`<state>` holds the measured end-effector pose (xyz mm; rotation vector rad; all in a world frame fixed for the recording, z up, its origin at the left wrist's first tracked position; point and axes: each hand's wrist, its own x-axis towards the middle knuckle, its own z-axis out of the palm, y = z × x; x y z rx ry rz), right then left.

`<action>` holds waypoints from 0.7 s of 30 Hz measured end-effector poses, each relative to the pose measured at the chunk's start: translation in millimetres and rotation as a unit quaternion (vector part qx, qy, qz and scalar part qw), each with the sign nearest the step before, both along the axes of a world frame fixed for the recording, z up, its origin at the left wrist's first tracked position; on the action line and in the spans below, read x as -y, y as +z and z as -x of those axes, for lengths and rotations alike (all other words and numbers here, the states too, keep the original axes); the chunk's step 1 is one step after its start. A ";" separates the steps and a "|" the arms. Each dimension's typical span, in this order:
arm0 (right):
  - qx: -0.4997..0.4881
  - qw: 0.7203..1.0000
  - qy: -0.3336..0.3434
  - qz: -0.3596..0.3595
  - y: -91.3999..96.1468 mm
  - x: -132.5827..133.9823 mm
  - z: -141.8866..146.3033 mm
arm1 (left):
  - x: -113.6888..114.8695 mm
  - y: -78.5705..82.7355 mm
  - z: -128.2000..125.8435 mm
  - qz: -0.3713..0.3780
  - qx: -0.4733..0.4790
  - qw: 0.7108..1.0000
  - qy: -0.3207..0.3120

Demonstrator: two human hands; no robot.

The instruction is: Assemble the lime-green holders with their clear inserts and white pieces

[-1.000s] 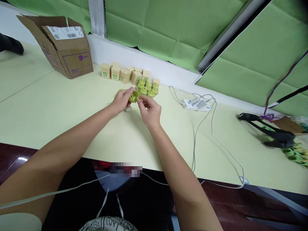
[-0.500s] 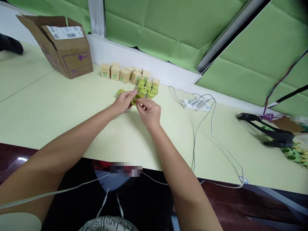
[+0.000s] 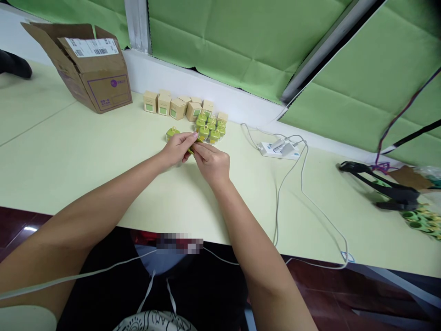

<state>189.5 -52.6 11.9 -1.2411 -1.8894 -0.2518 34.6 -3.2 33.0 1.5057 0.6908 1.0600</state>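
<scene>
My left hand (image 3: pixel 176 148) and my right hand (image 3: pixel 211 161) meet over the pale green table (image 3: pixel 86 156), both pinched on a small green plastic piece (image 3: pixel 191 148) that is mostly hidden between the fingers. Just left of my left hand stands a single green piece (image 3: pixel 172 133) on the table. Behind my hands sits a cluster of several more green pieces (image 3: pixel 210 128), and behind those a row of small tan boxes (image 3: pixel 179 106).
An open cardboard box (image 3: pixel 90 64) stands at the back left. A white power strip (image 3: pixel 279 149) with plugged cables lies to the right, its white cable (image 3: pixel 303 193) trailing to the table's front edge. Black straps (image 3: pixel 386 186) and green items (image 3: pixel 422 220) lie far right.
The green piece was held up and plainly visible; now both hands have closed around it and lowered slightly. A single green piece has come into view left of my left hand.
</scene>
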 end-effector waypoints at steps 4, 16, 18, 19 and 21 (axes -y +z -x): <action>0.028 1.000 -0.009 0.005 1.9 0.8 1.2 | -0.4 -0.5 0.6 0.000 -0.004 1.000 0.003; 0.066 0.998 -0.006 0.017 5.7 2.1 2.1 | 0.4 -3.7 0.8 0.011 -0.029 0.999 0.012; 0.078 0.997 -0.005 0.012 7.0 2.6 1.8 | 1.3 -3.0 0.9 0.003 -0.028 1.000 0.014; 0.086 0.996 -0.006 0.007 7.8 3.0 1.7 | 1.7 -2.6 1.0 -0.002 -0.030 0.999 0.014; 0.099 0.995 -0.008 -0.001 9.3 3.7 1.3 | 2.4 -2.0 1.3 -0.006 -0.036 0.999 0.016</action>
